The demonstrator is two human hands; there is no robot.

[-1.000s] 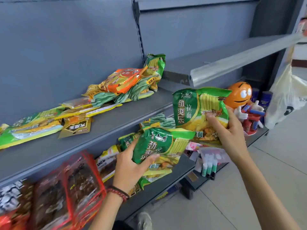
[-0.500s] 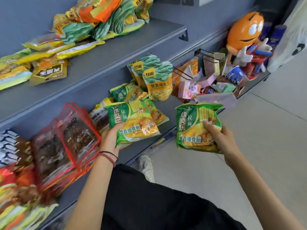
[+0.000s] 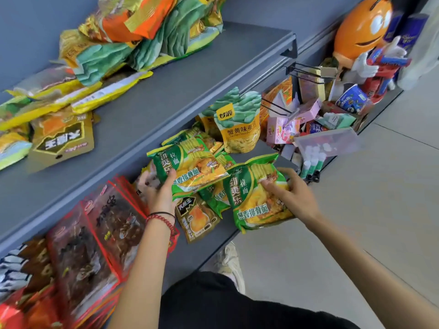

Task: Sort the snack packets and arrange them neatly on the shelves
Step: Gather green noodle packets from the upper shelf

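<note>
My left hand (image 3: 162, 189) grips a green noodle packet (image 3: 190, 167) by its lower left corner, over the lower shelf (image 3: 228, 230). My right hand (image 3: 293, 194) holds a second green noodle packet (image 3: 254, 198) at its right side, lying at the shelf's front edge. More green packets and a small gold packet (image 3: 197, 217) lie beneath them. A teal and yellow bean bag (image 3: 238, 122) stands upright behind. On the upper shelf (image 3: 180, 91) lies a loose heap of orange, teal and yellow packets (image 3: 142, 32) and a gold packet (image 3: 63, 138).
Red-edged bags of dark snacks (image 3: 95, 238) stand at the lower shelf's left. To the right, wire hooks (image 3: 304, 74), pink boxes (image 3: 282, 130), a clear plastic box (image 3: 327, 141) and an orange figure (image 3: 363, 32) crowd the shelf end. Grey tiled floor (image 3: 356, 222) lies on the right.
Both hands have lowered their green packets from in front of the shelves down onto the lower shelf's pile. The right packet has moved left, in to the shelf edge. The view has tilted down.
</note>
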